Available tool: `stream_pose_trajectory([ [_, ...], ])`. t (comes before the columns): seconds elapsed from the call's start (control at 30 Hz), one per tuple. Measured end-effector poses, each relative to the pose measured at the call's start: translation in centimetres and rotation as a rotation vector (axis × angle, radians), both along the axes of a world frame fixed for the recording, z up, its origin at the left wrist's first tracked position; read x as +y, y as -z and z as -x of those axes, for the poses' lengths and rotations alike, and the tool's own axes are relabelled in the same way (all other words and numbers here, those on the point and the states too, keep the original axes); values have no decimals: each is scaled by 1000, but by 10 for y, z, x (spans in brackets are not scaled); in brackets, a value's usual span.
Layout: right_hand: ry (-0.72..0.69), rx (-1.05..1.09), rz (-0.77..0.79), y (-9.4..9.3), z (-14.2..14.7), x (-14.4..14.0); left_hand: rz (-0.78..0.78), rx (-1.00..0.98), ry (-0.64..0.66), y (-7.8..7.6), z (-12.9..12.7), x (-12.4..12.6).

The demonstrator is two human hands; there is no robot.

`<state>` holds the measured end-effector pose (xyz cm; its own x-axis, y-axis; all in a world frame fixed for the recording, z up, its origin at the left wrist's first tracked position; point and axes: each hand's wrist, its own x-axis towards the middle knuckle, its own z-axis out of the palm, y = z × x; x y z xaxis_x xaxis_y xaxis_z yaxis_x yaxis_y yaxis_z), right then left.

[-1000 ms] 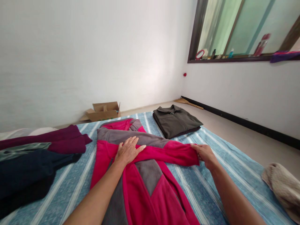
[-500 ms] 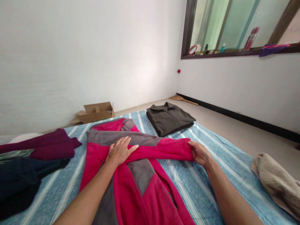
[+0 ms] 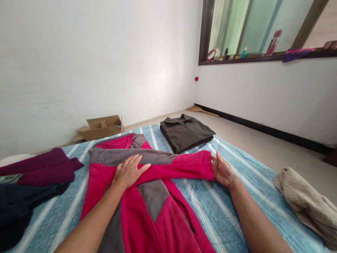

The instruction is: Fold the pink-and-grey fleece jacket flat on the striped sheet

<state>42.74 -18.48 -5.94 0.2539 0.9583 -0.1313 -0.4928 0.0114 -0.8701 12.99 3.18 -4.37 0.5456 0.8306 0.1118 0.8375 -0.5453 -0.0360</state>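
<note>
A pink and grey fleece jacket [image 3: 152,207] lies spread on a blue striped sheet [image 3: 226,207]. Its pink sleeve [image 3: 181,167] stretches out to the right. My left hand [image 3: 129,172] presses flat on the jacket's chest where the sleeve begins, fingers apart. My right hand [image 3: 222,170] grips the cuff end of that sleeve, holding it just above the sheet.
A folded dark grey zip jacket [image 3: 185,131] lies on the sheet's far side. Maroon [image 3: 39,168] and dark clothes [image 3: 18,207] are piled at left. A beige towel [image 3: 306,203] sits on the floor at right, a cardboard box [image 3: 101,126] by the wall, a broom [image 3: 205,111] beyond.
My right hand has moved slightly left with the sleeve cuff, which now stands more upright. The view has shifted a little to the right. My left hand stays pressed on the jacket.
</note>
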Motion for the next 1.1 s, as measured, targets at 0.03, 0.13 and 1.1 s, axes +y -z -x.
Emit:
stream_pose_trajectory([
  [0.03,0,-10,-2,0,0,0,0,4,0,0,0,0],
  [0.13,-8,2,-31,-2,1,0,3,15,3,0,1,1],
  [1.1,-78,-674,572,-11,-5,-8,117,33,16,6,5,6],
])
